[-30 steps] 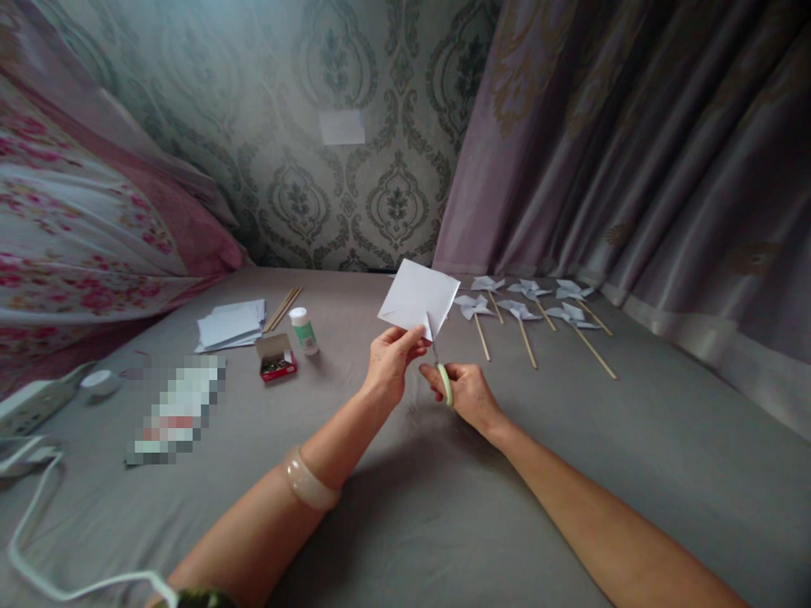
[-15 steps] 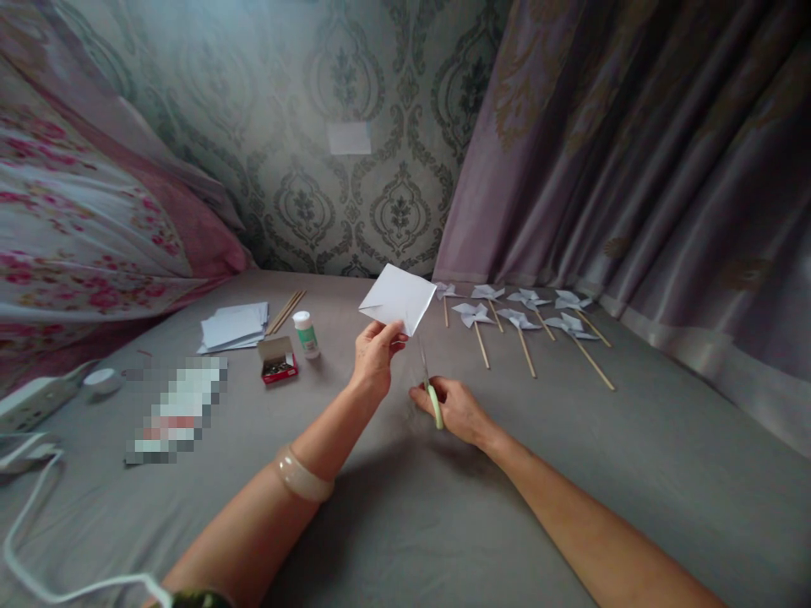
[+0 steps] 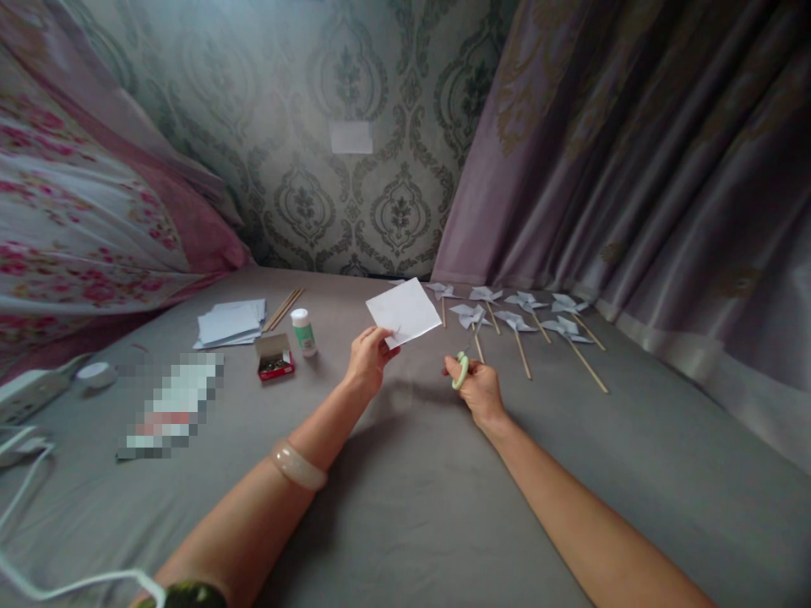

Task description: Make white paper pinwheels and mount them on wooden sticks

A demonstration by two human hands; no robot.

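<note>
A square of white paper (image 3: 406, 309) is pinched at its lower left corner by my left hand (image 3: 367, 359), held up above the grey cloth. To the right, my right hand (image 3: 480, 388) is closed on a pair of scissors with pale green handles (image 3: 460, 371). The thin blades point up and away, apart from the paper. Beyond them, several white paper pinwheels (image 3: 518, 321) on wooden sticks lie on the cloth. Whether the paper has cuts in it is hard to make out.
At the left lie a stack of white paper (image 3: 231, 324), some wooden sticks (image 3: 283, 310), a white-and-green bottle (image 3: 303, 333) and a small red box (image 3: 274, 359) of little metal pieces. A blurred-out flat object (image 3: 174, 405), a power strip (image 3: 31, 393) and a white cable (image 3: 82, 585) are nearer.
The scissors have moved away from the paper, to the right and slightly up, in my right hand. My left hand has shifted slightly left, and the paper has turned.
</note>
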